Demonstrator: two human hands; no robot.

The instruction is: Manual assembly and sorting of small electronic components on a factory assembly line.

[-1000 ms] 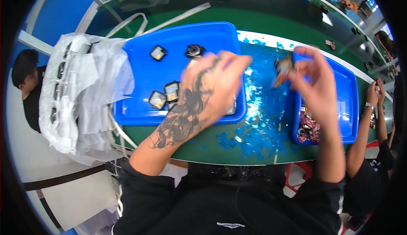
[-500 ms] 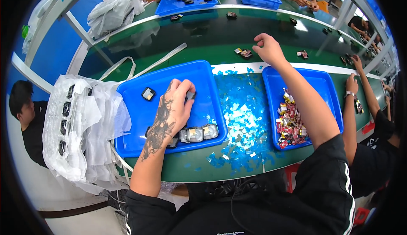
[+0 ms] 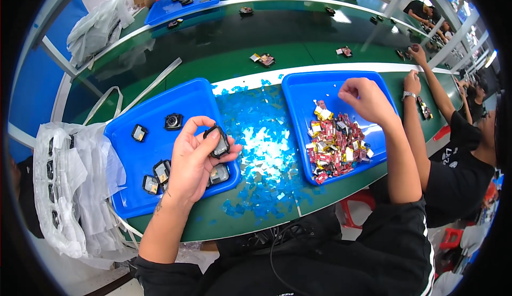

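Observation:
My left hand is closed, thumb and fingers pinching a small black-framed casing with a grey inset. It is raised over the near right corner of a blue tray. In that tray lie more casings like this, and a dark one with a round lens-like ring. Over a second blue tray, my right hand hangs with its fingers curled in; whatever may be between them is hidden. Below it is a heap of small red, silver and yellow pieces.
Blue film scraps litter the green bench between the trays. Small assemblies lie on the green strip beyond. White plastic trays with sheets are stacked at left. A co-worker's arms reach in at right; others sit opposite.
My left hand has lifted from the left tray and turned, bringing up the casing. My right hand has come back from over the green strip to above the right tray. The view has shifted right.

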